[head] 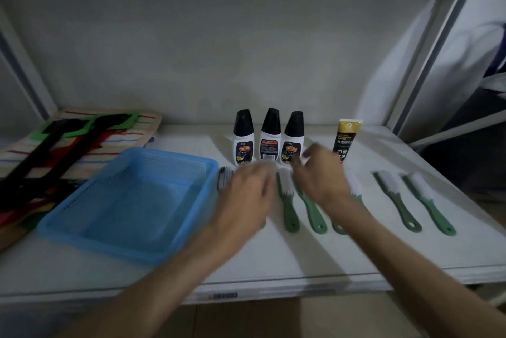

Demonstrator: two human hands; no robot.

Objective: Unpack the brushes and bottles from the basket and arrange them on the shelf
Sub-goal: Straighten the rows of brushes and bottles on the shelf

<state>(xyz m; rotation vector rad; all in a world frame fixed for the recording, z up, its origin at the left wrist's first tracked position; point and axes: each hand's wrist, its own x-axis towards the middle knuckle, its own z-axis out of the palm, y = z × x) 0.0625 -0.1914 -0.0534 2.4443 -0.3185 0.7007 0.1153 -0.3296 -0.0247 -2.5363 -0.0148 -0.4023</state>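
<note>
A plain grey-white back wall (pixel 191 36) rises behind the white shelf (pixel 273 263), dimly lit. Pale metal uprights (pixel 438 41) frame the unit at either side. Brown floor (pixel 246 321) shows below the shelf's front edge.

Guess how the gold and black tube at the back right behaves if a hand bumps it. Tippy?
Likely tippy: the gold and black tube stands upright on a narrow end, tall for its footprint. Probably light, being small, so a nudge from the right hand close beside it could topple it. Once down it may roll little, since its top end looks flat.
</note>
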